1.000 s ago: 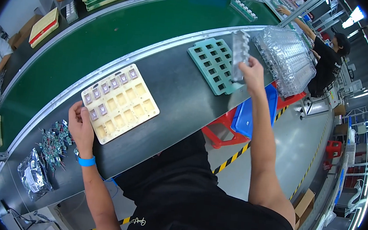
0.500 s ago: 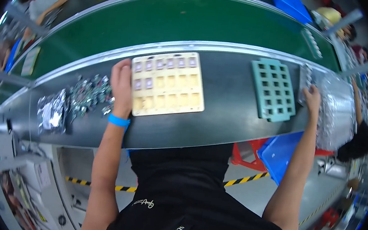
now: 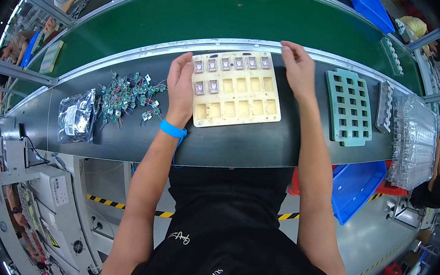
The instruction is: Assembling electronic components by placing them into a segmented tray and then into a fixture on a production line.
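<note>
Dark grey bench top [image 3: 240,145] runs beside a green conveyor belt [image 3: 232,11], and on it lies a cream pocketed tray [image 3: 235,88], flat and square to the person. Seven of its pockets, along the far row and the left of the second row, hold small grey components [image 3: 230,63]; the rest are bare. The left hand [image 3: 180,88] lies open, palm down, on the tray's left edge, a blue wrist strap [image 3: 172,129] just behind it. The right hand [image 3: 298,71] rests open with curled fingertips at the tray's far right corner, gripping nothing that shows.

Just left of the tray sits a loose heap of small green wired parts [image 3: 128,99], then a clear bag [image 3: 76,115] of more. Right of it lie a green grid tray [image 3: 349,106] and stacked clear blister trays [image 3: 413,140].

A push from either hand could slide the tray (it sits loose) and jolt the seated components from their pockets, or nudge it into the tangled heap.
</note>
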A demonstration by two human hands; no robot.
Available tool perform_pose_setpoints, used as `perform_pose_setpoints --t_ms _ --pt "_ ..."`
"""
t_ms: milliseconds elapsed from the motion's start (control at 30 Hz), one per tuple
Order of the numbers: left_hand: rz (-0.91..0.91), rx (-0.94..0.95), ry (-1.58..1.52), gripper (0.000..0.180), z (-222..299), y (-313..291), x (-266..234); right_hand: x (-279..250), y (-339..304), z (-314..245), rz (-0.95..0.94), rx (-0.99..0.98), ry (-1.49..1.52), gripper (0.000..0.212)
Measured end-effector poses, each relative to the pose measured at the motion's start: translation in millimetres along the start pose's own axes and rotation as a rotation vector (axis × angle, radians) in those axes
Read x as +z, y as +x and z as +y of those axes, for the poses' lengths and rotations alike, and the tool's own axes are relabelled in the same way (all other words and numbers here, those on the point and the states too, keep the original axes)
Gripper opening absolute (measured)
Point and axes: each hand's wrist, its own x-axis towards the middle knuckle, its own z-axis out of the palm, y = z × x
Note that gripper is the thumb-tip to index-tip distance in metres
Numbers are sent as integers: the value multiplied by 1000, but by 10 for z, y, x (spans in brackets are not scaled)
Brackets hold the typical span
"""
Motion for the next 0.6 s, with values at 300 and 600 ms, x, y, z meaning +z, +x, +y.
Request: perform_pose_setpoints --t_ms 300,600 --pt "-15 121 66 27 -36 256 9 150 -102 -61 -199 -60 -102 27" --pt "-73 55 77 27 -6 215 -22 82 -104 -75 -326 -76 -185 34"
